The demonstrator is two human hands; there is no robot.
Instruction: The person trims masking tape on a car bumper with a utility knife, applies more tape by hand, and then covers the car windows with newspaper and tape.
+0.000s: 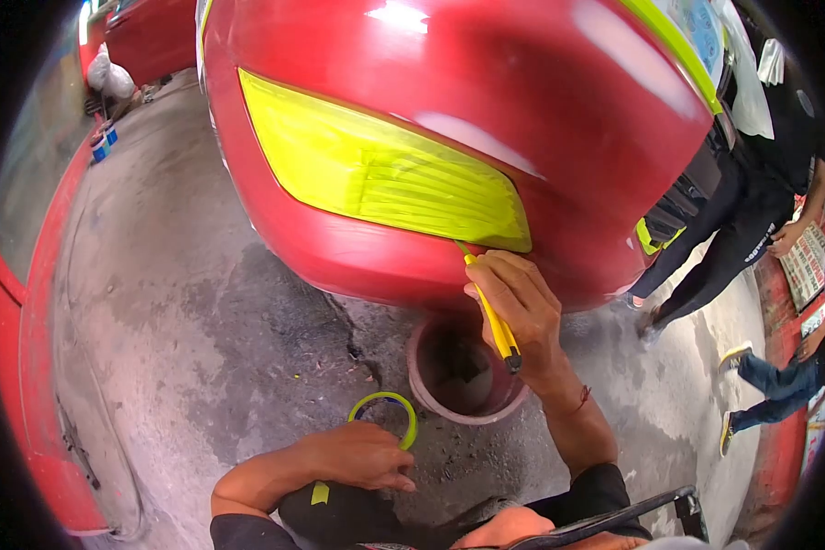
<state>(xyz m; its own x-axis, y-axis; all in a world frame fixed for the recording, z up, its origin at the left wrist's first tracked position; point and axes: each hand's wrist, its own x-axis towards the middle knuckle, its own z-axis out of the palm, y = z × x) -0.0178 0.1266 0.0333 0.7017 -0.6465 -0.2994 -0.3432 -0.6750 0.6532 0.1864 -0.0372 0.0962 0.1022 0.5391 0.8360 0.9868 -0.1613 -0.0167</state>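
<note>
Filling the upper half of the view, a red car body (522,119) curves down toward the grey concrete floor (202,312), its lamp covered by yellow-green masking tape (385,174) laid in overlapping strips. A second red panel (27,367) runs down the left edge. On the right, a person in dark clothes (752,192) stands close to the car, and another person's legs in jeans (779,385) show near the edge. Below the bumper, a pinkish round bucket (463,367) sits on the floor, just beside a roll of yellow-green tape (387,414). The person's right hand (518,307) is raised to the lower corner of the taped lamp, its fingers closed around a yellow-handled cutter (497,321) whose tip meets the edge of the tape against the red paint. The left hand (362,456) rests low, near the knee, fingers bent and touching the near rim of the tape roll; whether it truly grips the roll cannot be told. The two hands are well apart.
</note>
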